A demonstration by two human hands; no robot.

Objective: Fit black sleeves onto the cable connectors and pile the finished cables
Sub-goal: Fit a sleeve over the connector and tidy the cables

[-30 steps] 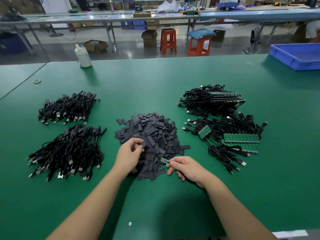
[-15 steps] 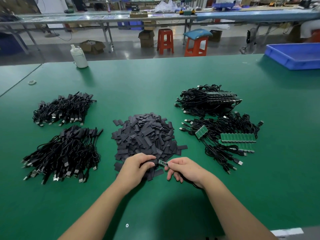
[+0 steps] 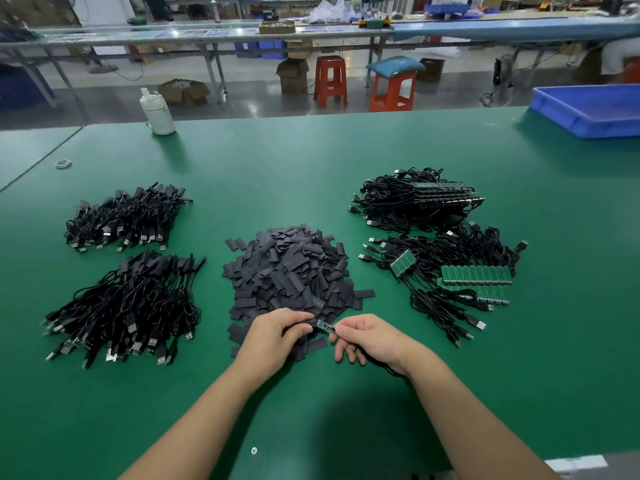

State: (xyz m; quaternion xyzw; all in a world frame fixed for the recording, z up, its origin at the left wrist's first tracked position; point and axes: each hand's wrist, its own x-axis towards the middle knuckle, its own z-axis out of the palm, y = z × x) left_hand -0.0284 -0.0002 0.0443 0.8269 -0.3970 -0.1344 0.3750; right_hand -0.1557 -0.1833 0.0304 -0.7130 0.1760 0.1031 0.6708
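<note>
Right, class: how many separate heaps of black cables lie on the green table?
4. Two on the left: far heap and near heap. Two on the right: far heap, and near heap with bare green boards. None seems hidden.

This is a factory assembly floor: a wide green-matted bench (image 3: 311, 161) heaped with black cable bundles (image 3: 124, 306), long steel-legged work benches (image 3: 207, 32) at twelve o'clock, red plastic stools (image 3: 330, 81), and a blue plastic crate (image 3: 588, 112) at two o'clock.

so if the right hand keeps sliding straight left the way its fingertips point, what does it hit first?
Probably the left hand: the right hand pinches the small green board, whose far end already sits at the left fingertips.
</note>
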